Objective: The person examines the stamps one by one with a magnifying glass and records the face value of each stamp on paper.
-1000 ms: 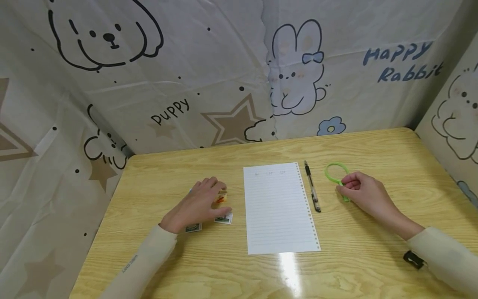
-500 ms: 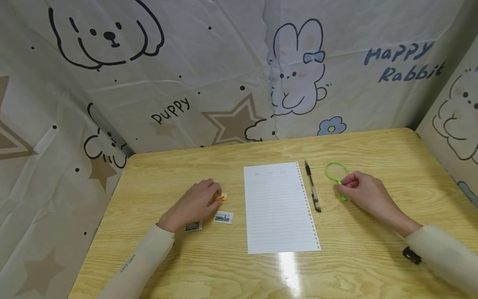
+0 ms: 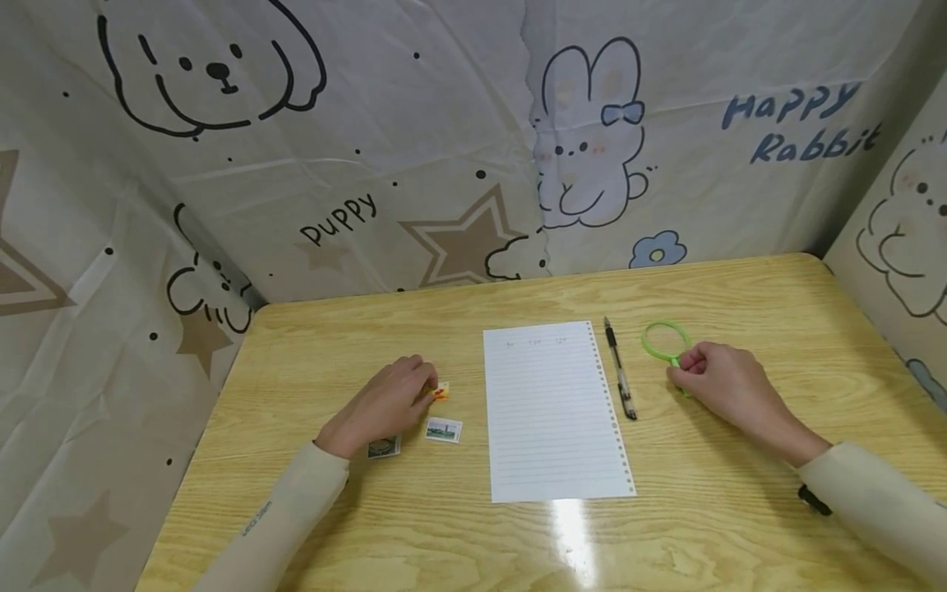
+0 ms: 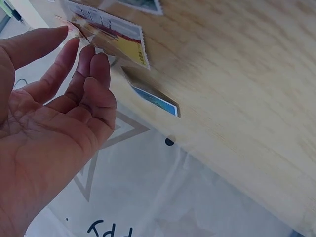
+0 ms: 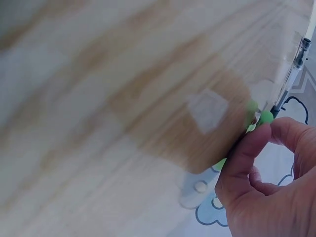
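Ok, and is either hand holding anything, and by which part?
The right hand pinches the green magnifying glass by its handle. The left hand is at the yellow-and-red stamp; I can't tell whether it grips it.

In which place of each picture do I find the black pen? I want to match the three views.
Head: the pen lies right of centre, between the lined paper and the green magnifying glass.
Left wrist: extreme upper left corner; small, but seemingly the same pen.
Right wrist: upper right, above the right hand.
Shared landmark: the wooden table.
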A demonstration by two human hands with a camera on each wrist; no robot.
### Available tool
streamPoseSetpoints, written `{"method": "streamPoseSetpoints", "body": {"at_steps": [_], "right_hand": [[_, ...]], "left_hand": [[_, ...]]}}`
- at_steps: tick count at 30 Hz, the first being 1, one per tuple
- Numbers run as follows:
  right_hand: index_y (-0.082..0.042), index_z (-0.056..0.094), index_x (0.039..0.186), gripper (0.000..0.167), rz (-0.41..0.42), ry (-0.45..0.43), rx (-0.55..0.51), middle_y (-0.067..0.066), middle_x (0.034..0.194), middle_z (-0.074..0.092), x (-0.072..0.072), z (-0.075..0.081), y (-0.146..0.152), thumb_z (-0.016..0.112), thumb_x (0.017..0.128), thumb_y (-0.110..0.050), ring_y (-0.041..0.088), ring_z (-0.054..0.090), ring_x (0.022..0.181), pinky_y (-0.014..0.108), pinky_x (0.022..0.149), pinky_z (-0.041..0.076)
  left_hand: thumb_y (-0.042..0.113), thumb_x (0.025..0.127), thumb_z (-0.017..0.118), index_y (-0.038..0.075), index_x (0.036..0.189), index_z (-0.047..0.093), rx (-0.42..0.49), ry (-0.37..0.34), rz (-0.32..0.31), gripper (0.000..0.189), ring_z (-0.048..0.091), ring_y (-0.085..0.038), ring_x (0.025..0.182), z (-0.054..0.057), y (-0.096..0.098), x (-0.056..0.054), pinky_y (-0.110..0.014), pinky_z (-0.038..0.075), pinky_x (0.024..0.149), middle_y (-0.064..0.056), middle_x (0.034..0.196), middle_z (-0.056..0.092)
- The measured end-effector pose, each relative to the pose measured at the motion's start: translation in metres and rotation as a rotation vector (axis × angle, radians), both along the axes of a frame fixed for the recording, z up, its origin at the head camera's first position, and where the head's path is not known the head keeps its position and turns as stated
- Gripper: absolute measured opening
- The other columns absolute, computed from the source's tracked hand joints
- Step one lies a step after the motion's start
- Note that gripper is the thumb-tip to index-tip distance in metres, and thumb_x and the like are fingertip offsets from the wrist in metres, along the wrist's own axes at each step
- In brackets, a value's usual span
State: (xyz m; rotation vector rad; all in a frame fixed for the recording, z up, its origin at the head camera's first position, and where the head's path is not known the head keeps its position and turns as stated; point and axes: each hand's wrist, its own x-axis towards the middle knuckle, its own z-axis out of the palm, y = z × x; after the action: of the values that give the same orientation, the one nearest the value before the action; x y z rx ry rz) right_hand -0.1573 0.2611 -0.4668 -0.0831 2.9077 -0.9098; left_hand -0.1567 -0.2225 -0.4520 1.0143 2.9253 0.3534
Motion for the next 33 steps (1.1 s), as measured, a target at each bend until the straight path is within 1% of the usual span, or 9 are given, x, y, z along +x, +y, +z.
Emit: {"method": "streamPoseSetpoints", "body": {"at_steps": [6, 11, 16, 20, 27, 33], "right_hand": [[0.005, 0.071, 0.101, 0.025, 0.001, 0.009, -0.007, 0.010, 0.085, 0.070, 0.001, 0.000, 0.000, 0.076, 0.100, -0.020, 0.020, 0.057, 0.071, 0.032, 0.060, 0.044], [0.007, 0.072, 0.105, 0.027, -0.008, 0.022, -0.023, 0.011, 0.087, 0.071, 0.003, 0.000, 0.001, 0.075, 0.100, -0.020, 0.020, 0.057, 0.071, 0.031, 0.059, 0.045], [0.008, 0.072, 0.108, 0.030, -0.036, 0.027, -0.035, 0.014, 0.090, 0.072, 0.004, 0.003, 0.000, 0.074, 0.101, -0.021, 0.021, 0.057, 0.073, 0.033, 0.060, 0.045], [0.007, 0.073, 0.109, 0.031, -0.040, 0.037, -0.044, 0.014, 0.093, 0.073, 0.005, 0.003, -0.002, 0.073, 0.103, -0.024, 0.021, 0.058, 0.074, 0.034, 0.062, 0.046], [0.005, 0.075, 0.110, 0.030, -0.014, 0.052, -0.089, 0.010, 0.094, 0.074, 0.007, 0.007, -0.009, 0.074, 0.103, -0.024, 0.019, 0.061, 0.077, 0.031, 0.063, 0.048], [0.005, 0.075, 0.113, 0.029, 0.015, 0.050, -0.153, 0.010, 0.096, 0.073, 0.011, 0.010, -0.018, 0.075, 0.105, -0.023, 0.020, 0.060, 0.080, 0.027, 0.063, 0.047]], "left_hand": [[0.009, 0.103, 0.077, 0.001, 0.104, 0.072, 0.015, -0.041, 0.036, 0.010, 0.056, -0.021, 0.084, 0.000, 0.001, 0.000, -0.039, 0.052, 0.077, -0.005, 0.095, 0.061], [0.008, 0.103, 0.076, 0.000, 0.104, 0.072, 0.026, -0.051, 0.040, 0.009, 0.056, -0.020, 0.086, -0.001, 0.001, 0.000, -0.039, 0.054, 0.079, -0.004, 0.096, 0.061], [0.007, 0.104, 0.075, -0.001, 0.105, 0.072, 0.025, -0.073, 0.040, 0.008, 0.057, -0.020, 0.088, 0.001, 0.001, -0.001, -0.038, 0.054, 0.080, -0.007, 0.099, 0.061], [0.006, 0.104, 0.074, -0.002, 0.105, 0.072, 0.033, -0.096, 0.048, 0.008, 0.056, -0.019, 0.087, 0.002, 0.002, -0.001, -0.037, 0.054, 0.080, -0.007, 0.100, 0.061], [0.005, 0.105, 0.073, -0.003, 0.105, 0.072, 0.047, -0.132, 0.066, 0.008, 0.054, -0.018, 0.084, 0.003, 0.003, -0.001, -0.034, 0.052, 0.076, -0.007, 0.097, 0.061], [0.005, 0.106, 0.071, -0.003, 0.106, 0.072, 0.061, -0.175, 0.092, 0.008, 0.054, -0.017, 0.085, 0.004, 0.003, -0.001, -0.034, 0.053, 0.077, -0.006, 0.098, 0.061]]}}
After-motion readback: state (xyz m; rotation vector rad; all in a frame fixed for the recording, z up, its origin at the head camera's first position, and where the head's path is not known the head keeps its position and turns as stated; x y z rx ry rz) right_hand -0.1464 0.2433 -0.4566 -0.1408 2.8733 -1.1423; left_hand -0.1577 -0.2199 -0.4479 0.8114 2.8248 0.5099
